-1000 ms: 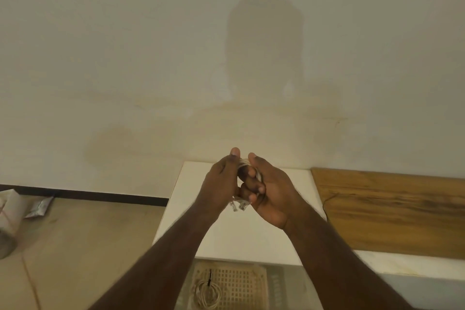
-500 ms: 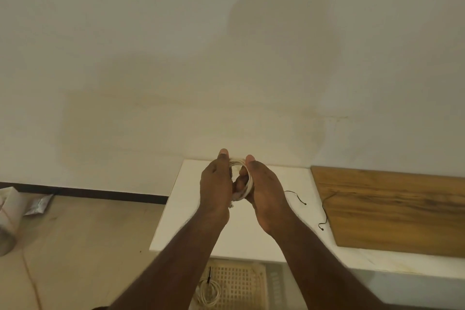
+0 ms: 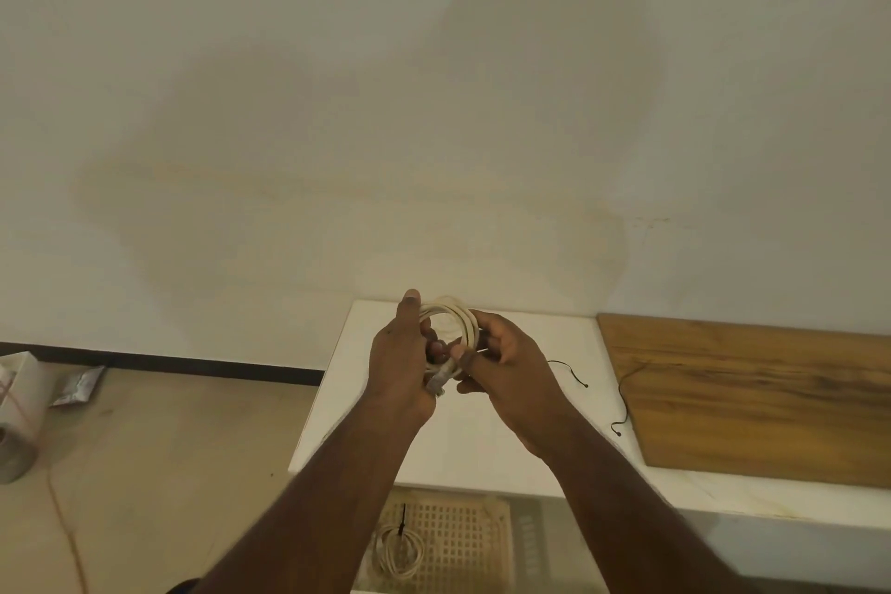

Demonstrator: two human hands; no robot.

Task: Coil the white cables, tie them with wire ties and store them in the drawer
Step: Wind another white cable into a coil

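Observation:
A coiled white cable [image 3: 460, 315] is held upright above the white counter [image 3: 482, 439] between both hands. My left hand [image 3: 400, 362] grips the coil's left side, and a plug end [image 3: 438, 382] sticks out below its fingers. My right hand [image 3: 506, 362] grips the coil's right side. Two black wire ties lie on the counter to the right, one [image 3: 571, 371] near my right hand, the other [image 3: 627, 400] at the wooden board's edge. Below the counter, an open drawer with a perforated basket [image 3: 463, 540] holds another coiled white cable [image 3: 398, 550] bound with a black tie.
A wooden board [image 3: 752, 396] lies on the counter's right part. The wall stands right behind the counter. On the floor at the left are a white roll [image 3: 17, 415] and a small silver packet [image 3: 77, 383].
The hands have spread apart, so the coil shows as an open ring between them. The view shifted left, and the wire ties on the counter came into sight.

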